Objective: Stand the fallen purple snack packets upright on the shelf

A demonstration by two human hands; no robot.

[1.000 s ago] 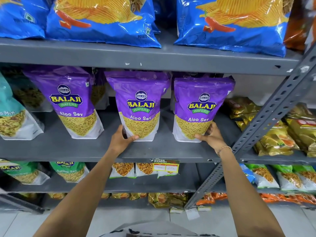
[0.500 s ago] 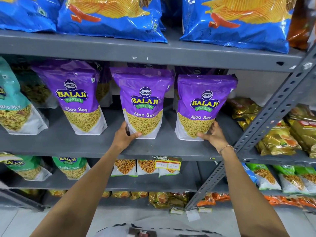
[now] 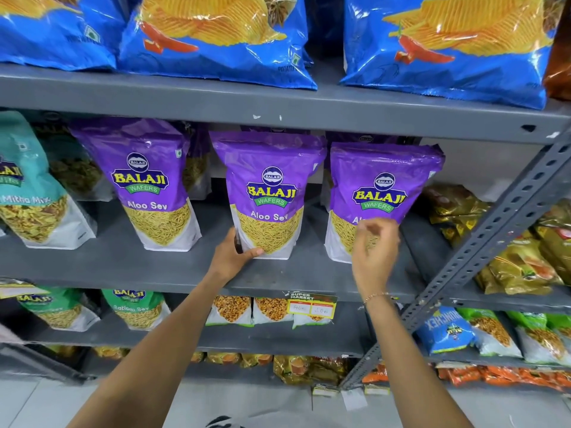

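Note:
Three purple Aloo Sev packets stand upright in a row on the grey middle shelf (image 3: pixel 123 267). The left packet (image 3: pixel 145 180) stands alone. My left hand (image 3: pixel 233 257) grips the bottom left corner of the middle packet (image 3: pixel 268 193). My right hand (image 3: pixel 375 251), blurred, hovers in front of the lower part of the right packet (image 3: pixel 383 183), fingers loosely curled, holding nothing. More purple packets show partly behind the front row.
Blue chip bags (image 3: pixel 216 35) fill the shelf above. A teal Mitha Mix packet (image 3: pixel 27 193) stands at far left, gold packets (image 3: pixel 457 211) at right. A slotted grey upright (image 3: pixel 494 236) slants down the right side. Lower shelves hold green and white packets and a price tag (image 3: pixel 310 307).
My right hand has come off the right packet's bottom corner and lifted up and left in front of it. My left hand stays on the middle packet.

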